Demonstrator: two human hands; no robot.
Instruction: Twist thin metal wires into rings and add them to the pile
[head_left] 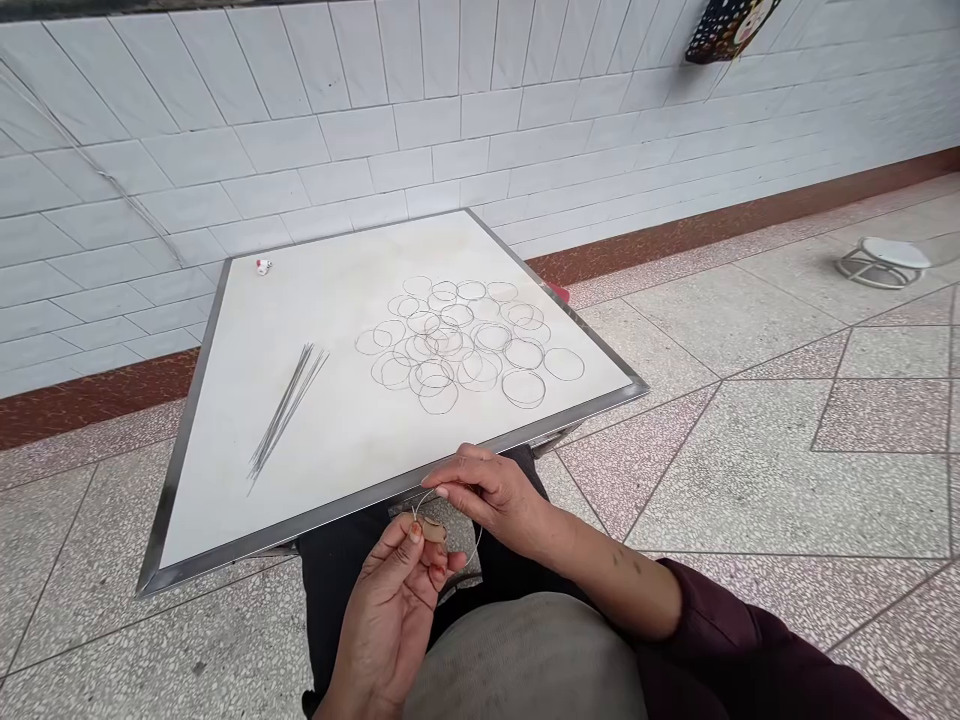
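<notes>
Nearest, the left hand (390, 620) pinches a wire loop (481, 545) and a small tan piece (433, 532) between thumb and fingers. The right hand (495, 495) curves over the loop, its hold unclear. Beyond, the white surface (337, 300) carries about thirty wire rings (457, 340) and roughly a dozen straight wires (289, 410).

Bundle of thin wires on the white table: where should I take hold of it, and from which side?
Probably pinch the wires at their narrow lower end, coming from the table's near edge. They taper together there, closest to you, while the far ends fan apart and would be harder to gather.
</notes>
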